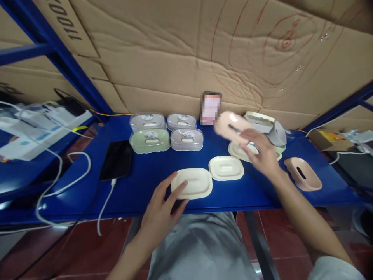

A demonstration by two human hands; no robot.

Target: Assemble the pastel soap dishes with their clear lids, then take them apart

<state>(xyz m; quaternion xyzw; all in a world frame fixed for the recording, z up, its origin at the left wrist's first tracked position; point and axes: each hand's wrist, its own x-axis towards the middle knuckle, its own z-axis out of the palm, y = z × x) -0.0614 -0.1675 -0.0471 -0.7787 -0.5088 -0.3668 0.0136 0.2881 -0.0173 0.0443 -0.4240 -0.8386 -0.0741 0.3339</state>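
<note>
Near shelf edge, cream lid.

Bare forearms, no gloves; grey trousers, pale grey sleeve edge on rt arm.

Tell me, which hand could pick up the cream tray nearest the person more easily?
Probably the left hand. Its fingers already rest on the near cream tray at the blue shelf's front edge. The right hand is raised farther back, holding a pink soap dish.
</note>
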